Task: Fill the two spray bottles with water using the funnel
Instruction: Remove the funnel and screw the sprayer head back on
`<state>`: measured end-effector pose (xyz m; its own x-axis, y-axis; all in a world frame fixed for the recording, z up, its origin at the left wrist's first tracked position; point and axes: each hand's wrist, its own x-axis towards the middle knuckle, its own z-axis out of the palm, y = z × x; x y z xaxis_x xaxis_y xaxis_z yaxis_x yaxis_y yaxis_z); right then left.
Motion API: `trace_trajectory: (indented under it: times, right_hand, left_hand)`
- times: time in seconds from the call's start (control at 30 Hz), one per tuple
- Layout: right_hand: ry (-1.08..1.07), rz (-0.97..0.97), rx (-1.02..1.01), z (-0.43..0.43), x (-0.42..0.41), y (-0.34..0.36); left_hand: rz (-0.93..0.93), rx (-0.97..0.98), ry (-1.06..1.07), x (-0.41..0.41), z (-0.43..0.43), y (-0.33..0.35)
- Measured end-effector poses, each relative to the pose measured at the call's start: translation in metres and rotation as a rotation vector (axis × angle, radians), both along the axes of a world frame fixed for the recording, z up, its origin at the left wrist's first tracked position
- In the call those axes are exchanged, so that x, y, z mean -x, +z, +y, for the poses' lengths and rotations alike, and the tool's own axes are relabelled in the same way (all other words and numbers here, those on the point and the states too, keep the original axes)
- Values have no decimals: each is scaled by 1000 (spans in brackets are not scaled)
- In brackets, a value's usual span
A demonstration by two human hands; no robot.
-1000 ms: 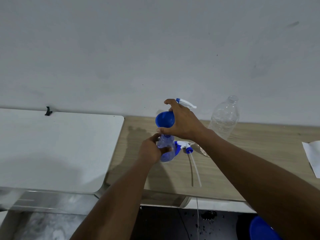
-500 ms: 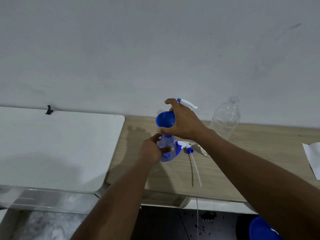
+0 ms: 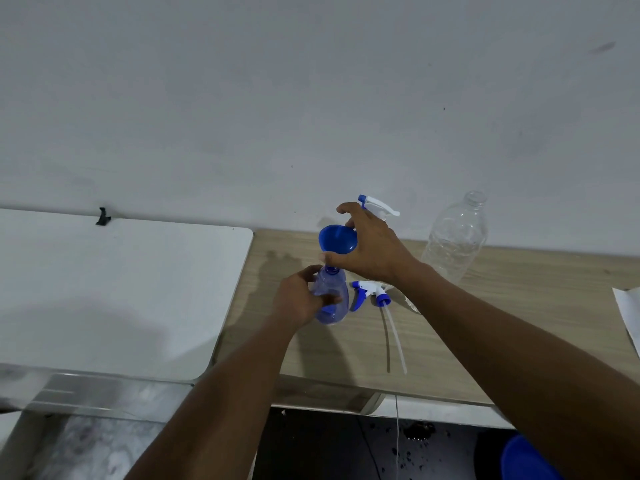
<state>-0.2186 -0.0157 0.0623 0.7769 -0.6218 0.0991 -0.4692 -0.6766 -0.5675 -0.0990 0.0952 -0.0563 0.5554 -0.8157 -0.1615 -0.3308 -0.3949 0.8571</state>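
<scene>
A small clear-blue spray bottle (image 3: 330, 299) without its head stands on the wooden table (image 3: 485, 334), and my left hand (image 3: 298, 299) grips its body. My right hand (image 3: 370, 251) holds a blue funnel (image 3: 336, 240) just above the bottle's neck, its spout hidden by my fingers. The bottle's removed spray head (image 3: 369, 294), with its long dip tube, lies on the table just right of the bottle. Behind my right hand, the white and blue trigger head of a second spray bottle (image 3: 377, 206) shows; its body is hidden.
A tall clear plastic bottle (image 3: 457, 240) without a cap stands at the back right by the wall. A white tabletop (image 3: 104, 289) adjoins on the left. A white sheet (image 3: 628, 313) lies at the right edge. A blue object (image 3: 526, 459) sits on the floor, lower right.
My right hand has lifted the funnel slightly, so its bowl now sits a little higher over the bottle neck. My left hand stays on the bottle.
</scene>
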Motion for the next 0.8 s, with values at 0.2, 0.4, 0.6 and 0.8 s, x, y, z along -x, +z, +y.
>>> trace_trajectory:
  times: [0.2,0.4,0.6,0.8]
  right_hand:
    - [-125,-104,-397,-7,4,-10]
    - [-302,-324,-947,-13,27,-36]
    - [-468,-326,-664,22,67,-103]
    - [-317,28,-261,53,99,-164]
  left_hand:
    - [-15,16,-5,-10,9,-4]
    - [-34,69,6,-13,15,-6]
    - [-63,67,10,-15,17,-8]
    - [-21,74,5,-16,17,-12]
